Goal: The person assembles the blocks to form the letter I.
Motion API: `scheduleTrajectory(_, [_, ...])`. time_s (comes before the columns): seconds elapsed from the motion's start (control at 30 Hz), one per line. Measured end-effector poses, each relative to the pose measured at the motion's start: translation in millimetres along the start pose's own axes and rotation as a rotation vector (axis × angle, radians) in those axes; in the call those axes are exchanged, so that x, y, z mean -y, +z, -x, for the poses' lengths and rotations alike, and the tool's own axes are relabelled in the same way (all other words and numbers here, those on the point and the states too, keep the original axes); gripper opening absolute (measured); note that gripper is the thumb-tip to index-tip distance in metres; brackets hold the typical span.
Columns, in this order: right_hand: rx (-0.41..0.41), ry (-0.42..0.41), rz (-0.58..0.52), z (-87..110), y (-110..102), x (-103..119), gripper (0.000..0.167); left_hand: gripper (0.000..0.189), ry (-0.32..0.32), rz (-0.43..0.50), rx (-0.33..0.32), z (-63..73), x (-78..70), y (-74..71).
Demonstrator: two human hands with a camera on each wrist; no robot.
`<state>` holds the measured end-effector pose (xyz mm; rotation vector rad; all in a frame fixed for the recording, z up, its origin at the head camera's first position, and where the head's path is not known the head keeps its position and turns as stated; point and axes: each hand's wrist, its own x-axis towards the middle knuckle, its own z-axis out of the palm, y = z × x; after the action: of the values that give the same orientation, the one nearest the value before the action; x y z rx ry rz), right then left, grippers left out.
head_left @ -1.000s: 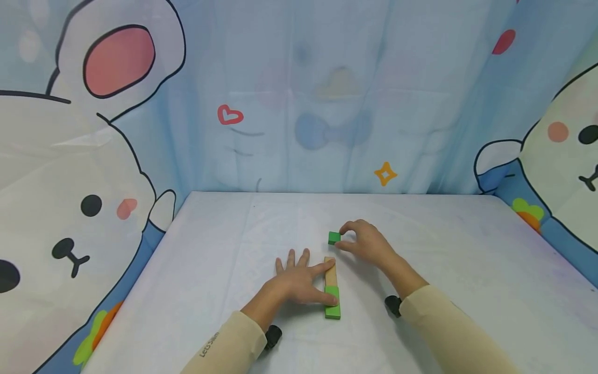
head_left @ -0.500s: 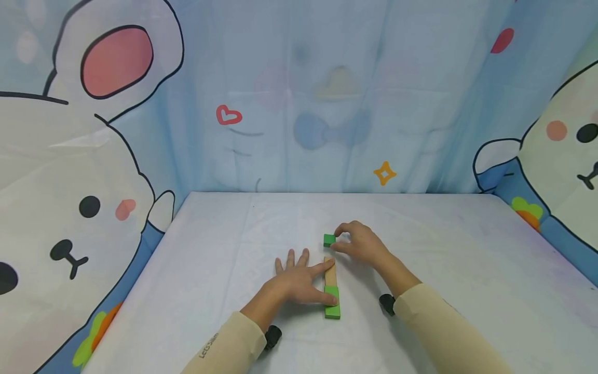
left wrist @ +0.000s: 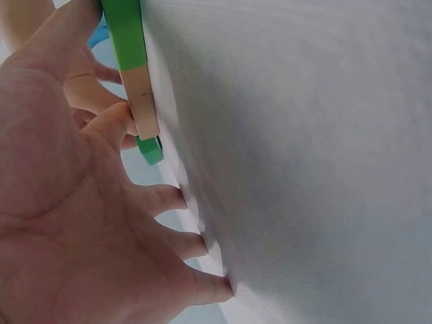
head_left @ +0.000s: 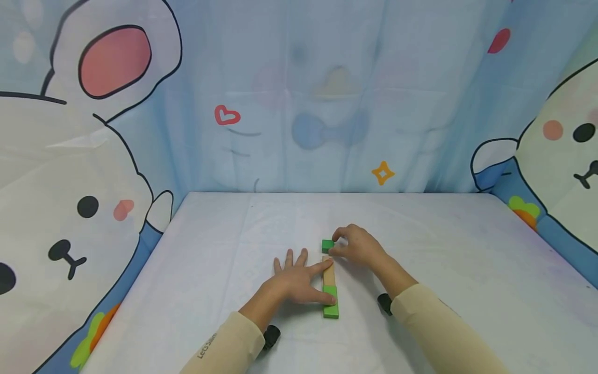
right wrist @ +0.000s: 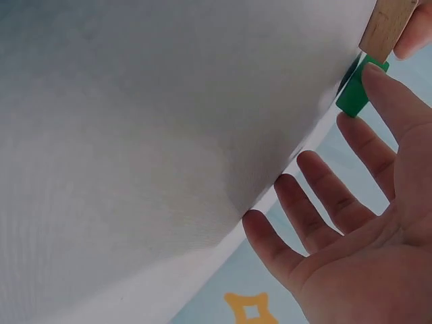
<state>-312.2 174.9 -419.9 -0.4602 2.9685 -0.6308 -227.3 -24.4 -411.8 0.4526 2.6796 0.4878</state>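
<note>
My left hand [head_left: 299, 284] lies spread, its thumb on a light green block [head_left: 330, 311] and its index fingertip on a natural wood block [head_left: 329, 276]. These two blocks stand end to end in one line on the table. At the far end of that line, my right hand [head_left: 358, 247] pinches a small darker green block [head_left: 327, 246] between thumb and index finger. In the right wrist view, this small block [right wrist: 354, 100] sits low by the cloth, close to the end of the wood block [right wrist: 388, 28]. My other right fingers reach down to the cloth.
A white cloth covers the table [head_left: 224, 234]. Behind it hangs a blue curtain [head_left: 280, 156] printed with cartoon animals. Each wrist carries a small black camera, one by the left cuff [head_left: 271, 336] and one by the right cuff [head_left: 385, 304].
My right hand has brought the small green block left and nearer, up to the far end of the wood block. My left hand has kept its place on the other blocks.
</note>
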Motion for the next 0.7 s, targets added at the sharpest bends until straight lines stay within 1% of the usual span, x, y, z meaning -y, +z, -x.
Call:
scheduleTrajectory(0.13, [0.0,-0.012,0.034,0.8,-0.2,1.5,0.033,0.088,0.004,0.005,0.001,0.2,0.6,-0.4])
scheduleTrajectory(0.37, [-0.01,-0.006,0.066,2.4,-0.3,4.6,0.034,0.088,-0.002,0.003,-0.003,0.6,-0.3,-1.9])
scheduleTrajectory(0.7, [-0.011,-0.005,0.081,3.1,1.3,4.5,0.034,0.088,0.002,0.001,0.001,1.2,0.2,-1.4])
